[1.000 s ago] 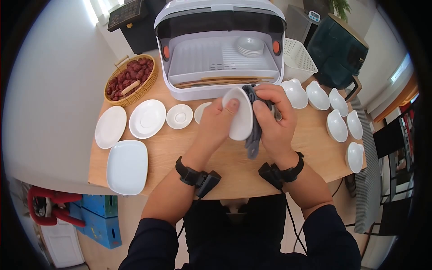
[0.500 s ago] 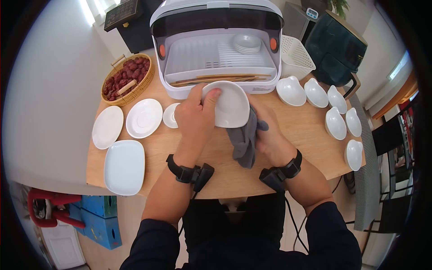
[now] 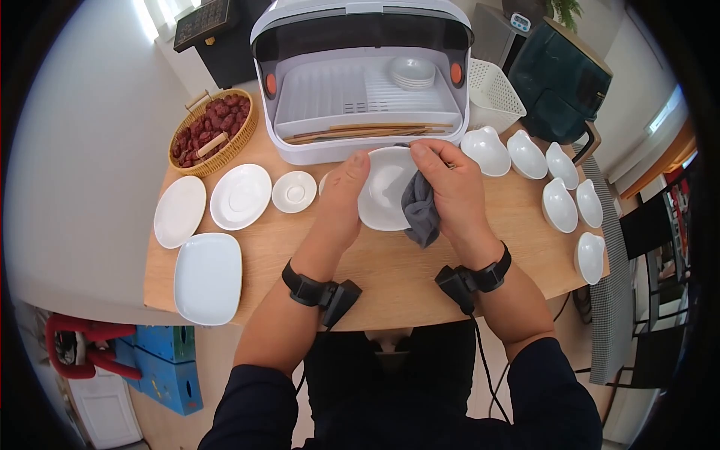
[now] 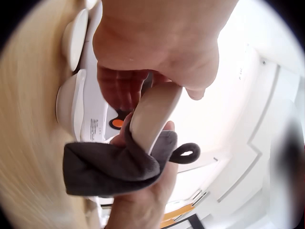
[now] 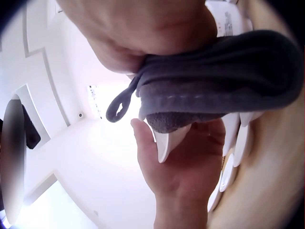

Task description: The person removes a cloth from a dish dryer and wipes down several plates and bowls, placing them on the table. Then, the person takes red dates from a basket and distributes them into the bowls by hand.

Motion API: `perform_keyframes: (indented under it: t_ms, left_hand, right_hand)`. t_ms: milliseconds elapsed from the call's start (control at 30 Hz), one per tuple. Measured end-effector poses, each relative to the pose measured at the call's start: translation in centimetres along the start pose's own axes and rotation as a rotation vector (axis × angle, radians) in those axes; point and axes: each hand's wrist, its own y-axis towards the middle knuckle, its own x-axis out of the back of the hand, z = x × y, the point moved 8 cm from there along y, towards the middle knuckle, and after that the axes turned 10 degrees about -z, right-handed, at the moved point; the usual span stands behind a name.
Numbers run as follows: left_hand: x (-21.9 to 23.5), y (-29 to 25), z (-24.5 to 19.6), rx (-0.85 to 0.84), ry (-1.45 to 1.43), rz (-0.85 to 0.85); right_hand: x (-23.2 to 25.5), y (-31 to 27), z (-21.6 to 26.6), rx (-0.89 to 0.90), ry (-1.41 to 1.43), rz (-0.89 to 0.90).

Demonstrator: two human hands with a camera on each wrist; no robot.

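Observation:
A white bowl point(image 3: 384, 191), its hollow turned up toward the head camera, is held above the front of the table between both hands. My left hand point(image 3: 341, 191) grips its left side, thumb near the rim. On the other side, my right hand point(image 3: 457, 187) pinches a dark grey cloth point(image 3: 421, 214) over the bowl's rim, thumb at the top edge. The cloth hangs down below that hand. In the left wrist view the folded cloth point(image 4: 109, 169) wraps the lower edge of the bowl point(image 4: 155, 114). A loop on the cloth shows in the right wrist view.
Behind the hands stands a white dish cabinet point(image 3: 304, 154), lid raised, with stacked small dishes point(image 3: 412, 71) and chopsticks inside. White plates point(image 3: 240, 197) and a squarish plate point(image 3: 208, 279) lie left, near a basket of red dates point(image 3: 191, 163). Several white bowls point(image 3: 559, 206) stand right.
The bowl has swung from edge-on to facing up between the hands. My right hand went behind and below it, then came back to its right rim with the cloth.

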Motion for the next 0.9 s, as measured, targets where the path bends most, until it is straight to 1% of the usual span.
perform_keyframes:
  t_ms: [33, 100, 133, 200, 233, 300, 333, 400, 433, 500, 533, 567, 633, 667, 733, 767, 833, 867, 900]
  left_hand:
    - [-0.4, -0.2, 0.0, 0.0, 0.001, 0.0]
    - [-1.7, -0.9, 1.1, 0.212, -0.238, 0.053]
    - [-1.7, -0.8, 1.2, 0.212, -0.237, 0.054]
    - [-1.8, -0.5, 1.7, 0.25, -0.329, 0.071]
    - [-1.8, -0.4, 1.7, 0.251, -0.329, 0.07]
    - [-1.6, -0.2, 1.5, 0.256, -0.349, 0.079]
    - [-1.6, -0.3, 1.4, 0.254, -0.351, 0.076]
    - [-1.5, -0.4, 1.3, 0.255, -0.333, 0.016]
    - [-1.5, -0.4, 1.4, 0.252, -0.335, 0.014]
    - [-1.7, -0.6, 1.0, 0.173, -0.295, 0.028]
    - [-1.8, -0.6, 1.1, 0.177, -0.293, 0.027]
    - [-1.7, -0.6, 1.1, 0.15, -0.239, -0.001]
    - [-1.4, -0.5, 1.1, 0.118, -0.188, -0.03]
    - [-1.1, -0.4, 1.2, 0.106, -0.166, -0.024]
    - [-0.7, -0.2, 1.5, 0.097, -0.142, -0.015]
    - [-0.6, -0.3, 1.6, 0.1, -0.126, -0.006]
    - [-0.8, -0.5, 1.6, 0.104, -0.105, 0.003]
    - [-1.1, -0.7, 1.5, 0.113, -0.121, -0.018]
    - [-1.4, -0.7, 1.6, 0.125, -0.139, -0.036]
  right_hand:
    - [0.0, 0.0, -0.1, 0.0, 0.001, 0.0]
    - [0.2, -0.1, 1.0, 0.169, 0.014, -0.052]
    - [0.1, -0.1, 1.0, 0.17, 0.014, -0.053]
    - [0.4, -0.5, 2.4, 0.342, -0.068, -0.133]
    - [0.5, -0.6, 2.6, 0.341, -0.068, -0.133]
    - [0.8, -1.4, 4.0, 0.468, -0.267, -0.206]
    - [0.7, -1.4, 4.2, 0.467, -0.268, -0.202]
    - [-1.6, -4.3, 7.5, 1.096, -0.53, -0.117]
    - [-1.7, -4.4, 7.5, 1.096, -0.53, -0.113]
    - [-4.5, -5.6, 6.5, 1.286, -0.895, 0.04]
    - [-4.5, -5.3, 5.9, 1.213, -0.948, 0.04]
    - [-4.3, -5.4, 5.8, 1.21, -0.95, 0.039]
    - [-4.4, -5.0, 5.1, 1.213, -1.16, 0.072]
    - [-4.3, -5.1, 4.9, 1.215, -1.159, 0.07]
    - [-4.4, -4.8, 2.9, 1.042, -1.193, 0.247]
    - [-4.4, -4.9, 2.9, 1.041, -1.191, 0.246]
    - [-4.6, -5.1, 3.1, 0.906, -0.914, 0.381]
    - [-4.7, -5.1, 3.3, 0.904, -0.913, 0.377]
    - [-4.7, -5.0, 3.5, 0.806, -0.763, 0.391]
